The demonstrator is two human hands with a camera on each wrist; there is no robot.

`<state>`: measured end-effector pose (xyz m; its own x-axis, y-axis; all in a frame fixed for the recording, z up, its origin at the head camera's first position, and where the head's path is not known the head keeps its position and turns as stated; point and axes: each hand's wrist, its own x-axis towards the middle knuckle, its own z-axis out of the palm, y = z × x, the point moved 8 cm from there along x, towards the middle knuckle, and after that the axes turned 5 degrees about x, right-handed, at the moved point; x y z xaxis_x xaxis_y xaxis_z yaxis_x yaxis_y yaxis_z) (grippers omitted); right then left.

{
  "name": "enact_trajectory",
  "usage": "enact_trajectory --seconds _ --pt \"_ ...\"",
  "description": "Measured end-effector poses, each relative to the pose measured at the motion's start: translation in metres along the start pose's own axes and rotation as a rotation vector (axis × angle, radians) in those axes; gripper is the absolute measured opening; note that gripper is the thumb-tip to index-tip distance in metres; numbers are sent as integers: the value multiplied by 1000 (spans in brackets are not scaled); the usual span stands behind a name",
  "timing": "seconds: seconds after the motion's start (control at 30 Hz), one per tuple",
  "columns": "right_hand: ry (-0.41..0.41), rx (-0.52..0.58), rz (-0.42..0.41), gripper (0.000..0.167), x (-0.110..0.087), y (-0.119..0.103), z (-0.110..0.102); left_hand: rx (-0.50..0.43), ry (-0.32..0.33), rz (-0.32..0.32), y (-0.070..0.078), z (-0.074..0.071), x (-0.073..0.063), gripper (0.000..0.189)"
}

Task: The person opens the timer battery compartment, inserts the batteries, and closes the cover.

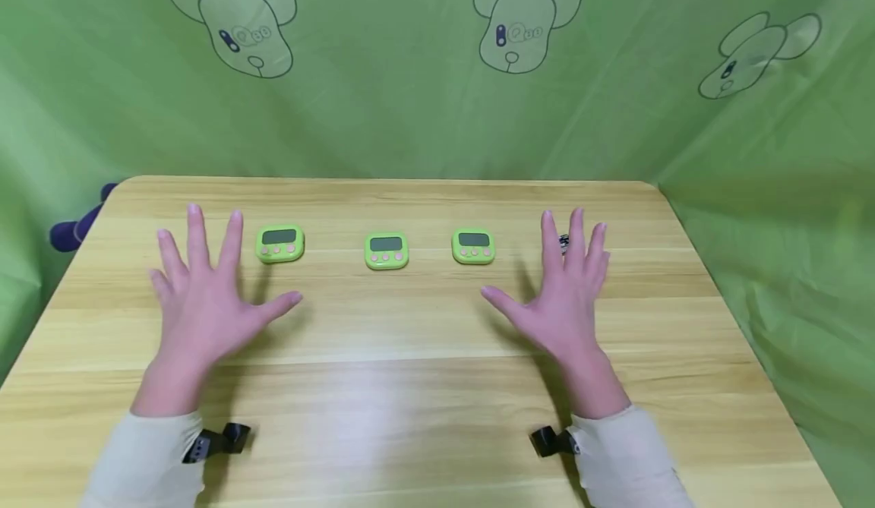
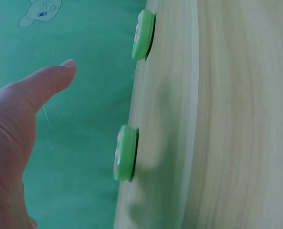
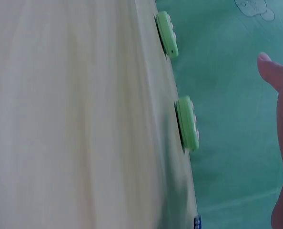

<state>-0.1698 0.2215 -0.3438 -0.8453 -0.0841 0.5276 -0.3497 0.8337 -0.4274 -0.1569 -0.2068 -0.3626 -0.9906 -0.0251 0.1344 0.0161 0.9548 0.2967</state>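
A: Where are the timers?

B: All on the table (image 1: 424,417), in a loose row near its far side. The left timer (image 1: 280,244) lies just beside the left hand (image 1: 208,307), the middle timer (image 1: 386,251) sits between the other two, and the right timer (image 1: 473,246) is nearer the right hand (image 1: 567,303).

A: Is either hand holding anything?

B: No. Each grip is wide, fingers spread and thumb out, and both appear to hover above the wood, judging by the shadows.

A: So how far along is it?

B: The three lie face up and well apart, none in hand. I'd judge the handling either not begun or wholly finished; these views can't settle which. Nor can I tell whether any is running.

A: Anything else?

B: A small patterned thing (image 1: 563,244), partly hidden behind the right fingers; too little shows to name it.
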Motion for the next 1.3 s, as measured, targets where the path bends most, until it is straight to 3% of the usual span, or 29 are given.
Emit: enact_trajectory --seconds 0.17,0.37,0.53,0.67,0.83,1.07,1.3 --pt "109 69 -143 110 7 -32 6 -117 16 -12 -11 1 4 127" --pt "171 171 -267 98 18 -75 25 -248 18 11 -24 2 16 125" --pt "118 283 -300 93 27 -111 48 -340 -12 26 -32 5 29 120" --pt "27 355 -307 91 31 -137 71 -401 -47 46 -33 8 39 116" --pt "-114 436 -259 92 32 -165 104 -458 -89 45 -35 14 50 113" --pt "-332 605 -11 96 26 -191 156 -486 -160 13 -46 30 59 105" --pt "-410 716 117 92 29 -204 199 -571 -239 -24 -60 40 61 98"
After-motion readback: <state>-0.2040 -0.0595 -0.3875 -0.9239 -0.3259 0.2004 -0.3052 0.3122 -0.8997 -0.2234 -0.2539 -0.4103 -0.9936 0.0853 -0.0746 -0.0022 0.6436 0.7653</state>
